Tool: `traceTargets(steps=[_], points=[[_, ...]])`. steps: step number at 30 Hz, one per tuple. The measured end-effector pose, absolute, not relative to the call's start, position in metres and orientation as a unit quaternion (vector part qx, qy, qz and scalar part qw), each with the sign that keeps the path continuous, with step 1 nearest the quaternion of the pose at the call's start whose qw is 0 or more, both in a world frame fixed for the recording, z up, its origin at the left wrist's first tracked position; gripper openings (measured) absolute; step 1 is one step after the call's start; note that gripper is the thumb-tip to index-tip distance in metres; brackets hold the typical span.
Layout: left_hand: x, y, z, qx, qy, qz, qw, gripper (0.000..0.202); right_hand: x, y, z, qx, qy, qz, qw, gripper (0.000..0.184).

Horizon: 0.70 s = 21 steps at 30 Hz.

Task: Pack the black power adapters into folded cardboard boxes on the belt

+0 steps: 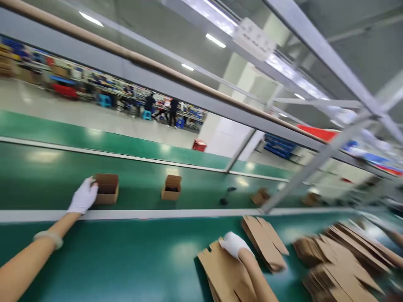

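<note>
My left hand [83,196], in a white glove, reaches out over the green conveyor belt [47,176] and touches the near side of an open cardboard box [107,188]; its fingers curl against the box wall. My right hand [234,244], also gloved, rests closed on the top of a stack of flat cardboard blanks [220,272] lying on the green table in front of me. A second open box [171,187] stands further right on the belt.
More piles of flat blanks [266,241] [340,268] lie to the right on the table. A small box [260,196] and dark bits [227,195] sit further along the belt. Metal frame bars [315,163] cross overhead. People stand at distant benches [160,110].
</note>
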<state>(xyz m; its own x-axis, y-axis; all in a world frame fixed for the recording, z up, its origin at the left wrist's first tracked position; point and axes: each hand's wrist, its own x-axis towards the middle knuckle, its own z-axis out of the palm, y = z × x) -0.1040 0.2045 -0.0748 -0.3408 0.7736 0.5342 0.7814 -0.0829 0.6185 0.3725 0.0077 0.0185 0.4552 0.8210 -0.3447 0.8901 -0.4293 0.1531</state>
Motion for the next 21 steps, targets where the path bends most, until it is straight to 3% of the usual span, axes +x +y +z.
traceTargets(steps=[5,13,16,21], points=[[-0.074,0.174,-0.068,-0.506,-0.658,-0.556,0.041,0.05,0.365,0.024,0.03,0.829,0.539,-0.066,0.134,0.033],[-0.004,0.084,-0.027,-0.634,-0.494,-0.571,-0.168,0.049,0.324,0.038,0.045,0.819,0.563,-0.028,0.103,0.023],[0.01,0.049,-0.025,-0.673,-0.454,-0.511,-0.283,0.068,0.304,0.039,0.059,0.812,0.582,-0.019,0.045,0.03],[0.036,0.002,-0.017,-0.735,-0.363,-0.303,-0.487,0.114,0.236,0.045,0.065,0.75,0.645,-0.04,-0.141,0.04]])
